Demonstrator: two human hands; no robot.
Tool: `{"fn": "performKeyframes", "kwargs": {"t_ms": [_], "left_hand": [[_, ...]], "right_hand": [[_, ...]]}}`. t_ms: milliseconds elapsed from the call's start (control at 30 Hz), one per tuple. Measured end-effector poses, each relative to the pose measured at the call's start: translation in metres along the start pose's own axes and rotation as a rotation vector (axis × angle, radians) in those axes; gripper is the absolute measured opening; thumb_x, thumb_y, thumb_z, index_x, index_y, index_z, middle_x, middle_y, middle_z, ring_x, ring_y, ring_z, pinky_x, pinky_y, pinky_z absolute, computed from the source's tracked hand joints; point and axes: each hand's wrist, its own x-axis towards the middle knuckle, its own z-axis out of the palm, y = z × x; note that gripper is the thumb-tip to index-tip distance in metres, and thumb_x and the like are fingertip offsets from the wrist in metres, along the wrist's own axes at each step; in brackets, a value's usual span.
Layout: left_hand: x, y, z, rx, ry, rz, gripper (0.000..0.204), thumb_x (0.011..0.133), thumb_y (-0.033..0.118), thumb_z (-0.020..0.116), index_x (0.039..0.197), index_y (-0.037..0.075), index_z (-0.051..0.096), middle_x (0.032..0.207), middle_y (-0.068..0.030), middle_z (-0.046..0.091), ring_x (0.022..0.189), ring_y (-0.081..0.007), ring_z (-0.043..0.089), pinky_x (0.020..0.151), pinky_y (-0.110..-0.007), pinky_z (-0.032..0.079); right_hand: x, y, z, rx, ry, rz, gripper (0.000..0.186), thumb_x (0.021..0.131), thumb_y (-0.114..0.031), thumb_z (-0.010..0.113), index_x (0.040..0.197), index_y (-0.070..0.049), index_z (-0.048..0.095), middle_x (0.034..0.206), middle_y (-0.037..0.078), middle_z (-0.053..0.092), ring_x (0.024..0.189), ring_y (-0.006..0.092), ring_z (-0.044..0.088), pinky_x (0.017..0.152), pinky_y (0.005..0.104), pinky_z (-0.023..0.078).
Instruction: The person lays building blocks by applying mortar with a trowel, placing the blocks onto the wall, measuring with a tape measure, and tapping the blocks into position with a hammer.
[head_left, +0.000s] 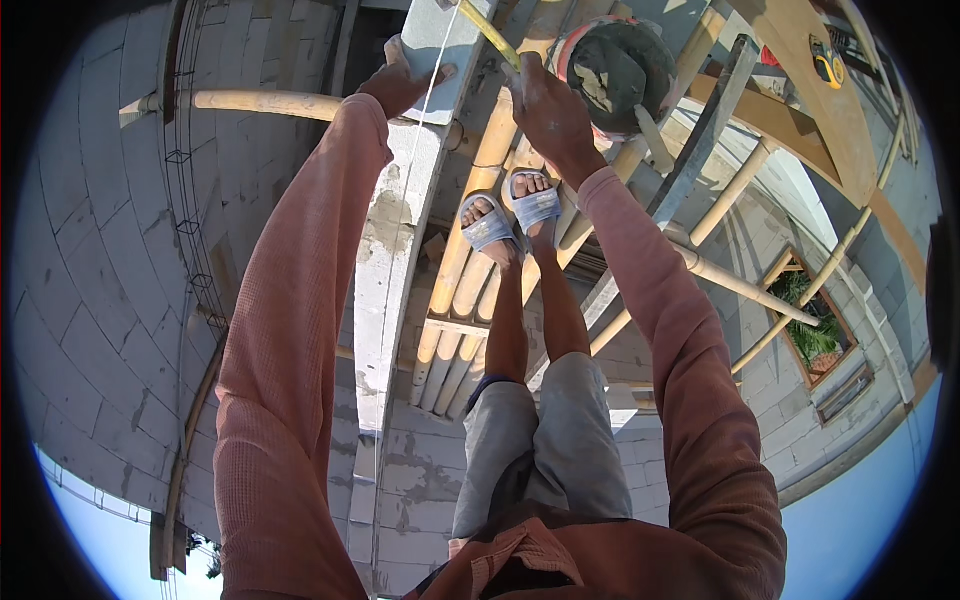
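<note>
On top of the narrow wall, my left hand grips a light grey block. Its fingers lie at the block's left edge and its thumb reaches across the upper face. My right hand is closed around the yellow handle of a tool. That handle slants up and left over the block, and its far end passes out of the picture, so the tool's kind is hidden. A taut white string runs lengthwise over the block and wall. Right of my right hand stands a bucket of grey mortar.
My sandalled feet stand on bamboo poles beside the wall. A metal bar and further bamboo cross at the right. A yellow tape measure lies on a wooden board. Another bamboo pole sticks out left.
</note>
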Motion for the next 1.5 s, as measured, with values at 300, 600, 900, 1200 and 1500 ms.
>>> {"fn": "performKeyframes", "kwargs": {"t_ms": [300, 600, 900, 1200, 1500], "left_hand": [[-0.001, -0.009, 0.000, -0.112, -0.006, 0.043, 0.116, 0.078, 0.065, 0.073, 0.149, -0.002, 0.011, 0.128, -0.0329, 0.055, 0.112, -0.0368, 0.064, 0.096, -0.037, 0.052], [-0.005, -0.031, -0.011, -0.149, -0.060, 0.187, 0.081, 0.088, 0.051, 0.066, 0.145, 0.004, 0.033, 0.121, -0.0221, 0.064, 0.095, -0.0266, 0.072, 0.090, -0.036, 0.057], [-0.024, -0.018, -0.021, -0.340, -0.179, -0.238, 0.071, 0.094, 0.046, 0.064, 0.141, -0.004, 0.046, 0.126, -0.0187, 0.063, 0.108, -0.0275, 0.067, 0.095, -0.040, 0.051], [-0.038, 0.007, -0.030, -0.315, -0.283, -0.295, 0.079, 0.092, 0.051, 0.063, 0.140, -0.009, 0.044, 0.137, -0.0198, 0.055, 0.113, -0.0320, 0.064, 0.098, -0.042, 0.049], [-0.005, -0.052, -0.028, -0.327, -0.307, -0.266, 0.069, 0.093, 0.048, 0.065, 0.128, -0.010, 0.055, 0.116, -0.0213, 0.067, 0.104, -0.0297, 0.068, 0.088, -0.039, 0.056]], "right_hand": [[-0.012, 0.005, 0.003, 0.063, -0.164, 0.152, 0.029, 0.091, -0.020, 0.060, 0.112, -0.006, 0.047, 0.077, 0.022, 0.065, 0.073, 0.0433, 0.066, 0.062, 0.0533, 0.053], [-0.086, -0.051, -0.032, 1.506, -0.115, 1.159, 0.039, 0.100, -0.045, 0.054, 0.098, -0.006, 0.054, 0.060, -0.006, 0.035, 0.040, 0.0055, 0.029, 0.035, 0.0225, 0.025], [-0.112, -0.097, 0.045, 1.951, -0.141, 1.336, 0.041, 0.098, -0.050, 0.058, 0.093, -0.010, 0.050, 0.062, -0.006, 0.034, 0.045, 0.0072, 0.030, 0.040, 0.0250, 0.027], [-0.135, -0.048, 0.062, 1.888, -0.188, 1.213, 0.032, 0.100, -0.044, 0.056, 0.110, -0.013, 0.055, 0.070, -0.004, 0.048, 0.053, 0.0091, 0.043, 0.047, 0.0280, 0.037], [-0.135, -0.050, 0.103, 1.987, -0.244, 1.201, 0.031, 0.102, -0.041, 0.050, 0.110, -0.011, 0.055, 0.069, -0.001, 0.049, 0.052, 0.0148, 0.047, 0.047, 0.0307, 0.040]]}}
